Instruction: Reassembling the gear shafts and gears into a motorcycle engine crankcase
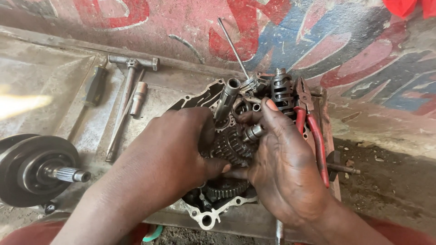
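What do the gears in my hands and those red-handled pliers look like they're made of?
The gears look like steel: grey, oily sheen, cut teeth. The pliers seem to be dark, dull metal at the head, with red handles that look plastic- or rubber-coated, smooth and slightly glossy.

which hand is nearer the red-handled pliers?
Right. The right hand grips the stacked steel gear cluster directly beside the red-handled pliers, nearly against their handles. The left hand holds the cluster's opposite side, farther away.
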